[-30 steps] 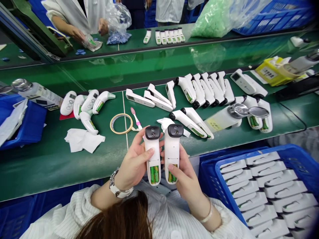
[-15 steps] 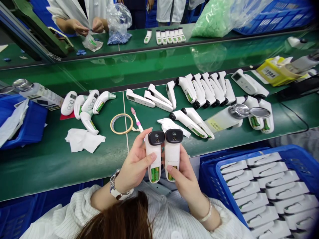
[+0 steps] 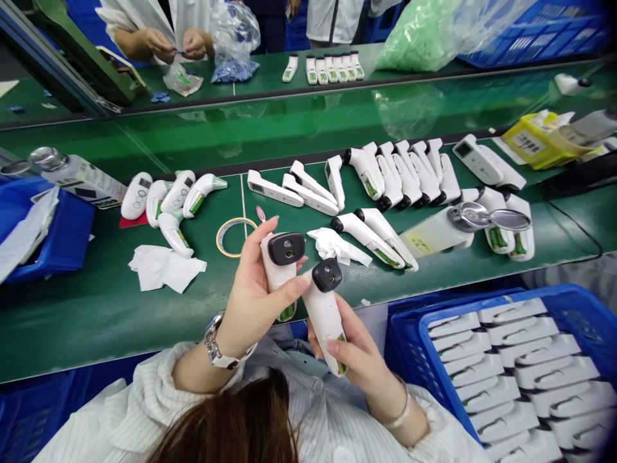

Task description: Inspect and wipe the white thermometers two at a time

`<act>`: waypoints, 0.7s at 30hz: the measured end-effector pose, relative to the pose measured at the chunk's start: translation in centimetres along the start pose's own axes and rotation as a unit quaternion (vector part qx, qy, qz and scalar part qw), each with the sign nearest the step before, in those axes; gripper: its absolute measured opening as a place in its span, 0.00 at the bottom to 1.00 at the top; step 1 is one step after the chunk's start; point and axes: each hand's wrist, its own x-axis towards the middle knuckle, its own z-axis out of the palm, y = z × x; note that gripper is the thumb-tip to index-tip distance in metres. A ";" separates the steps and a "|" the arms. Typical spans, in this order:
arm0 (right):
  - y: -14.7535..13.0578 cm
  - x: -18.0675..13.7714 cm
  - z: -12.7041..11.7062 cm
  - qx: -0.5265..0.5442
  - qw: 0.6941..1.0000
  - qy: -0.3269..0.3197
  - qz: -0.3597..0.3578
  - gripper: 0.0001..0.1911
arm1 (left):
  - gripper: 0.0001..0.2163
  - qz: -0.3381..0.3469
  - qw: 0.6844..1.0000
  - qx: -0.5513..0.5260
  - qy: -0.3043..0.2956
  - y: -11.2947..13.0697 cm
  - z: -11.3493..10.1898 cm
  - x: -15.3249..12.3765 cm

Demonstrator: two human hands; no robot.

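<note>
My left hand is closed around a white infrared thermometer with a black sensor head; green batteries show at its lower end. A second thermometer of the same kind is gripped low down by my right hand, tilted with its black head up and to the left. My left thumb reaches across to this second thermometer, near its head. Just beyond my hands lie a crumpled white tissue, a roll of tape and a pink toothbrush, partly hidden by my left hand.
More thermometers lie in groups along the green bench. A blue crate at right holds rows of them. A bottle with a metal lid stands behind. Across the bench, a person's hands work beside plastic bags.
The two thermometers were side by side and level. The left one has moved up and left, while the right one is lower and tilted, with my left thumb now near its head.
</note>
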 end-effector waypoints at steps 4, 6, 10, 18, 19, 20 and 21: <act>-0.1 -0.1 0.0 -0.012 0.999 -0.036 0.006 0.29 | 0.29 0.004 1.000 0.020 -0.007 0.9 0.3 0.7; 0.0 -0.2 -0.1 0.000 0.998 -0.056 0.011 0.30 | 0.24 -0.015 1.000 0.008 0.012 1.0 0.3 0.8; 0.1 -0.3 -0.2 0.048 0.994 -0.089 0.028 0.30 | 0.20 -0.078 0.995 -0.057 0.033 1.1 0.2 0.8; -0.3 -0.3 0.0 0.090 0.991 -0.088 0.039 0.30 | 0.18 -0.155 0.980 -0.126 0.009 2.1 -0.1 0.1; -0.5 -0.4 0.2 0.093 0.992 -0.079 0.039 0.30 | 0.16 -0.168 0.976 -0.138 0.009 2.2 -0.1 0.0; -0.7 -0.4 0.4 0.096 0.993 -0.065 0.039 0.30 | 0.15 -0.182 0.971 -0.154 0.012 2.2 -0.2 0.0; -1.0 -0.3 0.5 0.098 0.993 -0.046 0.039 0.29 | 0.14 -0.199 0.964 -0.173 0.019 2.2 -0.3 0.0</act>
